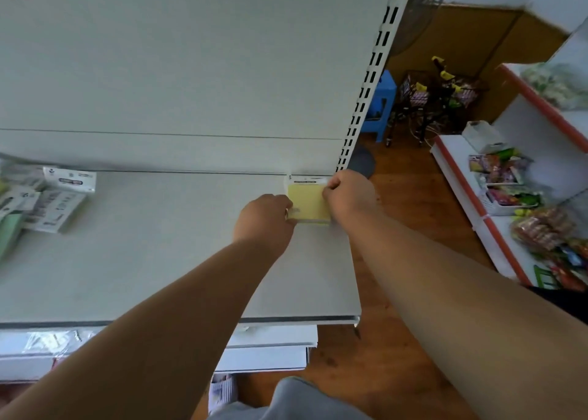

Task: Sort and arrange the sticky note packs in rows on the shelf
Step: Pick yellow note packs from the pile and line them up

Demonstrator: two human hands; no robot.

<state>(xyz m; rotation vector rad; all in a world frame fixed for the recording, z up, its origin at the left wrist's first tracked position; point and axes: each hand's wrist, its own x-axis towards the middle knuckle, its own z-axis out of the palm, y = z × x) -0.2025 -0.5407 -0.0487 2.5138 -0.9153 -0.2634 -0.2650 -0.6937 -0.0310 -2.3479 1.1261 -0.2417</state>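
A yellow sticky note pack (308, 201) with a white header lies at the back right corner of the white shelf (165, 254), against the back panel. My left hand (265, 219) grips its left edge with closed fingers. My right hand (346, 193) pinches its upper right edge. Several other packs (47, 197), white and pale green, lie in a loose pile at the shelf's far left.
A slotted upright (369, 92) bounds the shelf on the right. Beyond it is wooden floor with a blue stool (381, 104) and a small cart (442, 98). An orange-trimmed shelf unit (496, 203) with snack packets stands at right. A lower shelf (267, 346) sits beneath.
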